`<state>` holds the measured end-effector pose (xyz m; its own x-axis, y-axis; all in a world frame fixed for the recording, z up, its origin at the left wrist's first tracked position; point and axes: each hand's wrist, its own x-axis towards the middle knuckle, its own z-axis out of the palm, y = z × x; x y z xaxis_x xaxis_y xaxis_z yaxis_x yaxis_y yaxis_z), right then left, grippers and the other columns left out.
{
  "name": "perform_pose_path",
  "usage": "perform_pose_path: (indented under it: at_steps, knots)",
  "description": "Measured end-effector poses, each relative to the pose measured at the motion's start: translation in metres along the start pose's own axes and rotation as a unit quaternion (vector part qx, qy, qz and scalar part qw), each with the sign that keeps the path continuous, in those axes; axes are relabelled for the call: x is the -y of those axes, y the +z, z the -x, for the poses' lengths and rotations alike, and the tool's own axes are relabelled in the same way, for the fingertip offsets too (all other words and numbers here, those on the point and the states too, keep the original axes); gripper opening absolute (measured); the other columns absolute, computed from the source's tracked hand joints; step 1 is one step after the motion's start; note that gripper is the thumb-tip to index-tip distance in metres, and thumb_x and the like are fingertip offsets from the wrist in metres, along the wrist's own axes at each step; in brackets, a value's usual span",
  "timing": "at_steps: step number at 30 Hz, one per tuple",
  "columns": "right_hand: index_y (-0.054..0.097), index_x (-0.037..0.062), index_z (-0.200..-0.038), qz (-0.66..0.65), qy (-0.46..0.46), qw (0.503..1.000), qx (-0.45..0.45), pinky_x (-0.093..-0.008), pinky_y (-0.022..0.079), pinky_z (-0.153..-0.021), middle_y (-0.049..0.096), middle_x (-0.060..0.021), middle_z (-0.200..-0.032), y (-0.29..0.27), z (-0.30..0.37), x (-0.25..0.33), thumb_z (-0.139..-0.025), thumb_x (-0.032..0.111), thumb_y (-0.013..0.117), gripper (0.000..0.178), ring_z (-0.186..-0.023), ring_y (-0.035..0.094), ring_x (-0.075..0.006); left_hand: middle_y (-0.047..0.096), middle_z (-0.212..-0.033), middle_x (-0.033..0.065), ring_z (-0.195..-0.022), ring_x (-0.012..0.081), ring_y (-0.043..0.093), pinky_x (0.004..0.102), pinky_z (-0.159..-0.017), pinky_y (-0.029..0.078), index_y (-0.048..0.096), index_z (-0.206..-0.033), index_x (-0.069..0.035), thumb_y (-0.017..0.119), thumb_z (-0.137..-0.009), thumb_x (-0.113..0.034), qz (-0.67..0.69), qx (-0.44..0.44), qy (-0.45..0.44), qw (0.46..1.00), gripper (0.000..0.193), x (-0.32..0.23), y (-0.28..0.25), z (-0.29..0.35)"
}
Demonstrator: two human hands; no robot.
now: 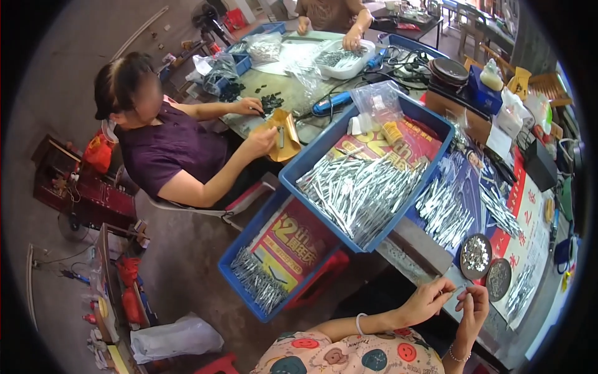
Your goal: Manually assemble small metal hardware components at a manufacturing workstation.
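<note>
Close together at the table's near edge, my left hand and my right hand pinch with thumb and fingertips. Between them is a small, thin, pale piece, too small to name; it spans both sets of fingertips. Just beyond my hands stands a round dish of small shiny metal parts. Beside it, a second dark dish holds finer grey pieces. Slim silver metal strips lie heaped on the table past the dishes, and a smaller bunch of strips lies to the right.
A big blue tray full of silver strips overhangs the table; a lower blue tray holds more. At left, a seated co-worker handles a brown paper piece. Another person reaches into a white container at the back.
</note>
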<state>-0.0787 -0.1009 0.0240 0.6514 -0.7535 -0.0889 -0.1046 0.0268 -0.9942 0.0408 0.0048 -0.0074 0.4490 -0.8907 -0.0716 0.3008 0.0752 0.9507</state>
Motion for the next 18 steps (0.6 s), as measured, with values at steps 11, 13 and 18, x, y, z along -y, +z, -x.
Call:
perform_pose_path:
  at_steps: [11,13,18]
  knots:
    - [0.052,0.0018,-0.095,-0.037,-0.033,0.998,0.049,-0.0182,0.038,-0.053,0.051,-0.0023,-0.077,0.002,-0.007,-0.004,-0.088,0.004,0.051,0.007,-0.060,0.046,-0.0058,0.053,-0.085,0.0005,-0.063,0.0036,0.048,0.0190,-0.051,0.040,0.052,-0.107,-0.001,0.050,-0.093,-0.007,-0.008,0.063,-0.014,0.998,0.015,0.002,0.009,0.019]
    - [0.051,0.0020,-0.100,-0.053,-0.047,0.997,0.039,-0.0183,0.040,-0.057,0.052,-0.0027,-0.082,0.005,-0.003,-0.001,-0.087,0.000,0.050,0.013,-0.065,0.047,-0.0062,0.053,-0.084,0.0003,-0.063,0.0041,0.048,0.0194,-0.051,0.040,0.052,-0.107,-0.002,0.050,-0.093,-0.008,-0.003,0.033,-0.014,0.999,0.015,0.002,0.013,0.018]
    - [0.050,0.0015,-0.110,-0.037,-0.119,0.991,-0.045,-0.0216,0.042,-0.072,0.055,-0.0066,-0.102,-0.006,0.013,-0.002,-0.081,-0.005,0.052,0.030,-0.082,0.051,-0.0091,0.056,-0.082,0.0105,-0.074,0.0169,0.057,0.0309,-0.065,0.045,0.055,-0.101,0.000,0.054,-0.090,-0.008,-0.191,-0.088,0.140,0.968,0.014,0.007,0.012,-0.004]
